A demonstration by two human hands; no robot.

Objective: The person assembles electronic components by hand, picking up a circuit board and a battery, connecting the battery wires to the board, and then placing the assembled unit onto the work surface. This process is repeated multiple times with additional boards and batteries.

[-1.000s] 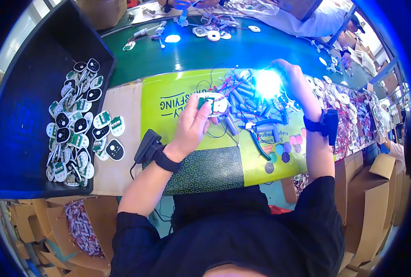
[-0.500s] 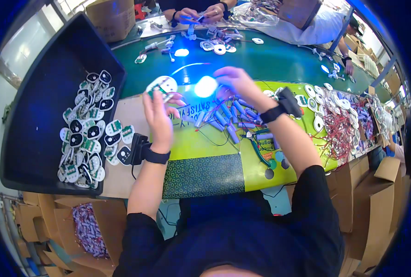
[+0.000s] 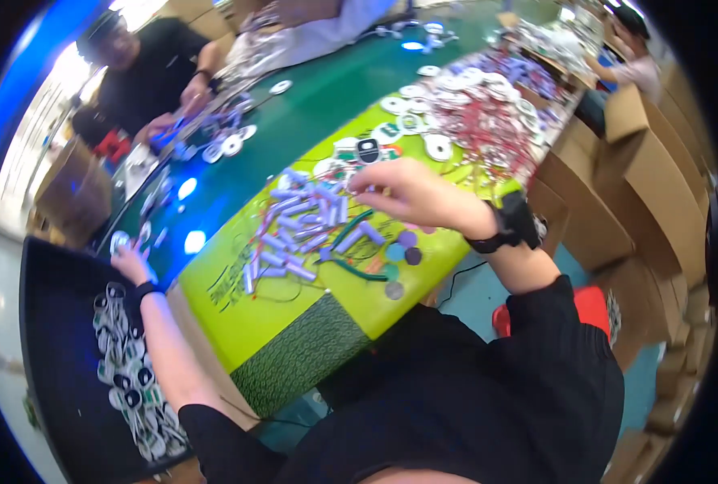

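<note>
At the left end of the green belt, my left hand (image 3: 135,264) is closed on a small white round plate (image 3: 119,242) by its fingertips, beside the black bin; blur hides the exact grip. My right hand (image 3: 399,192) hovers over the yellow-green mat with fingers curved and apart, nothing visible between them. Just beyond its fingertips lie white circuit-board plates (image 3: 347,153) and a black-faced piece (image 3: 367,150). Purple battery cells (image 3: 290,230) with thin wires are heaped to its left. Green-handled pliers (image 3: 363,273) lie nearer me.
The black bin (image 3: 40,323) at left holds many finished-looking plates (image 3: 129,379). Glowing lamps (image 3: 195,240) sit on the green belt (image 3: 254,141). White discs with red wires (image 3: 488,121) pile at far right. Co-workers sit across; cardboard boxes (image 3: 641,169) stand right.
The view has turned to the right. My left hand has moved out left toward the bin with the plate; my right hand has drawn away from the bright lamp to beside the circuit-board plates.
</note>
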